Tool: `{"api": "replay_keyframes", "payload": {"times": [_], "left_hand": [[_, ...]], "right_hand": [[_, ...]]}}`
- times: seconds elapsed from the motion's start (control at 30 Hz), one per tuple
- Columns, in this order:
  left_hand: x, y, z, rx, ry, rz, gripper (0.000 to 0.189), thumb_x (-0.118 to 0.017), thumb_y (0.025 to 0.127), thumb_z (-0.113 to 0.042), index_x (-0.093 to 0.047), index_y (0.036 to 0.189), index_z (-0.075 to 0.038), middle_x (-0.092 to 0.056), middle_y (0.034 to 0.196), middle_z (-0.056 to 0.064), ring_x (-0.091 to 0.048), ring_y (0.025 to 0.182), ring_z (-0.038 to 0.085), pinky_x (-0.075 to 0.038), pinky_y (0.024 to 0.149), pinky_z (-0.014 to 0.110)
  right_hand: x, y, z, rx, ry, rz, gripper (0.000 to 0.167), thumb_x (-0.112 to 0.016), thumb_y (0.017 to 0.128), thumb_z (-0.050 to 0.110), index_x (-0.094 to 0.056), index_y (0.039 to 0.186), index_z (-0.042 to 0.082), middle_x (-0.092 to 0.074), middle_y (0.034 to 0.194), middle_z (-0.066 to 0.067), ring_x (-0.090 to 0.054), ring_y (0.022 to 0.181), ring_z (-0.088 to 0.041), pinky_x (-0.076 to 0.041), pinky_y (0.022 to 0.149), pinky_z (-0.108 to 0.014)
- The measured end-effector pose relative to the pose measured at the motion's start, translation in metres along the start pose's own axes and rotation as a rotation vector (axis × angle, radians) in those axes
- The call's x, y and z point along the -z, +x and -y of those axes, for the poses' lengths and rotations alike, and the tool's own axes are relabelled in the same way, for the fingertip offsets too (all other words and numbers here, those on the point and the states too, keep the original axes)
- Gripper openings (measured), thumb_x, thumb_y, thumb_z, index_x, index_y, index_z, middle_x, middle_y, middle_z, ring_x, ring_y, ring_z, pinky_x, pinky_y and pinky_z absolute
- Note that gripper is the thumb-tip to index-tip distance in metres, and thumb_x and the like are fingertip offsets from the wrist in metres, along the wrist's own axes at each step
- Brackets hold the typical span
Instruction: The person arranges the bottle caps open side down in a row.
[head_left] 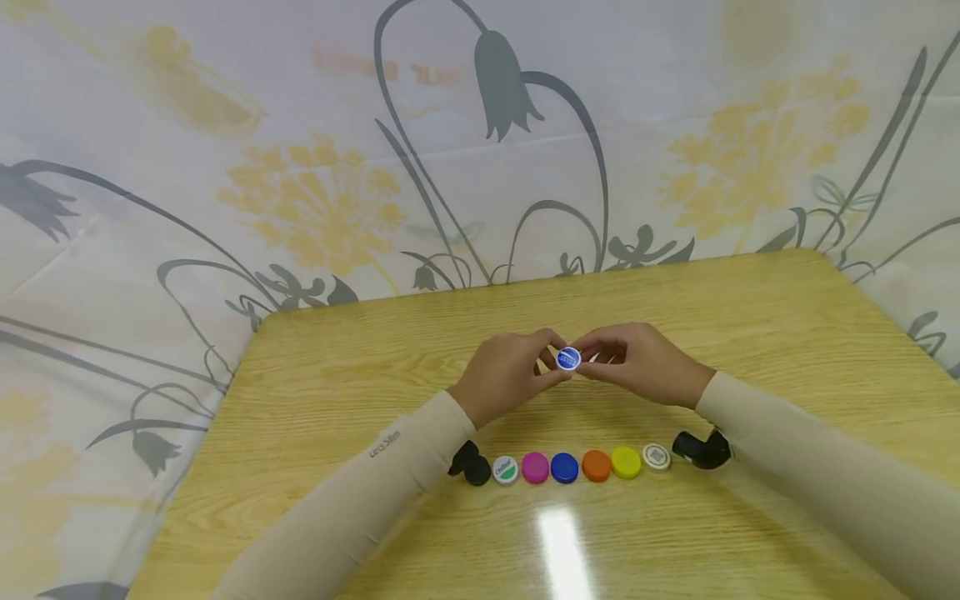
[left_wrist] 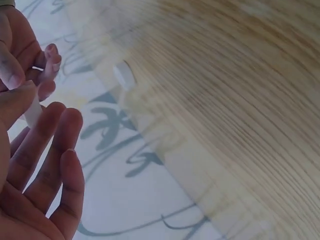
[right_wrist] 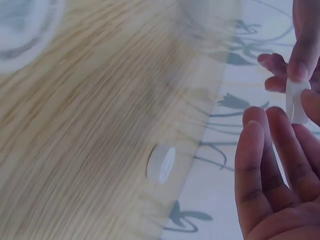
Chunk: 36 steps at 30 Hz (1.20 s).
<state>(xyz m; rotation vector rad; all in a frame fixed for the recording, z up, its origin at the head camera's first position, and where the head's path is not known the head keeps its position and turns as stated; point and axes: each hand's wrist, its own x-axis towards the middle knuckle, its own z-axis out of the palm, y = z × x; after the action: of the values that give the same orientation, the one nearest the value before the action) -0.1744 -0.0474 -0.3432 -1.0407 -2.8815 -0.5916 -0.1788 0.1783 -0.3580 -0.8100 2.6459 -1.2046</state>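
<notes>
A white-rimmed bottle cap [head_left: 567, 358] with a blue printed top is held up between both hands above the wooden table. My left hand [head_left: 504, 373] pinches its left side with thumb and fingertips. From the opposite side my right hand [head_left: 648, 362] pinches it as well. In the right wrist view the white side of that cap [right_wrist: 297, 102] shows between the two thumbs. Another white cap [right_wrist: 161, 163] lies on the table beyond the hands; the left wrist view also has this loose cap [left_wrist: 124, 75]. I cannot make it out in the head view.
Nearer me, a row of caps lies on the table [head_left: 360, 375]: black [head_left: 477, 471], white-green [head_left: 506, 470], pink [head_left: 536, 467], blue [head_left: 564, 467], orange [head_left: 597, 465], yellow [head_left: 626, 462] and patterned white [head_left: 657, 457]. Flowered cloth [head_left: 450, 167] hangs behind. Black wrist cameras [head_left: 701, 450] sit under the sleeves.
</notes>
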Motion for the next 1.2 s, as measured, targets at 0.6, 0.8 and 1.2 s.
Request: {"api": "replay_keyframes", "payload": {"times": [0.6,0.8,1.2], "left_hand": [[-0.028,0.017,-0.054,-0.104,0.043,0.173,0.033,-0.067,0.096,-0.04,-0.067,0.121,-0.018,-0.076,0.104,-0.009,-0.07,0.085,0.002,-0.047,0.067,0.009],[-0.044,0.02,-0.07,-0.125,0.091,0.162,0.032,-0.067,0.094,-0.047,-0.071,0.114,-0.022,-0.075,0.102,-0.013,-0.067,0.081,-0.002,-0.042,0.06,0.008],[-0.074,0.028,-0.094,-0.097,0.185,0.204,0.027,-0.066,0.091,-0.057,-0.073,0.103,-0.034,-0.067,0.087,-0.023,-0.053,0.07,-0.006,-0.037,0.061,0.018]], "right_hand": [[0.035,-0.066,-0.028,-0.048,0.201,0.213,0.031,-0.066,0.097,0.018,-0.064,0.123,0.002,-0.075,0.107,-0.006,-0.074,0.091,-0.014,-0.059,0.079,-0.025],[0.041,-0.083,-0.04,-0.003,0.194,0.269,0.025,-0.066,0.097,0.013,-0.067,0.12,0.007,-0.074,0.105,0.0,-0.072,0.088,-0.011,-0.058,0.076,-0.025],[0.046,-0.096,-0.064,0.05,0.218,0.394,0.019,-0.066,0.096,0.012,-0.07,0.115,0.01,-0.074,0.096,0.003,-0.069,0.081,-0.01,-0.057,0.073,-0.024]]}}
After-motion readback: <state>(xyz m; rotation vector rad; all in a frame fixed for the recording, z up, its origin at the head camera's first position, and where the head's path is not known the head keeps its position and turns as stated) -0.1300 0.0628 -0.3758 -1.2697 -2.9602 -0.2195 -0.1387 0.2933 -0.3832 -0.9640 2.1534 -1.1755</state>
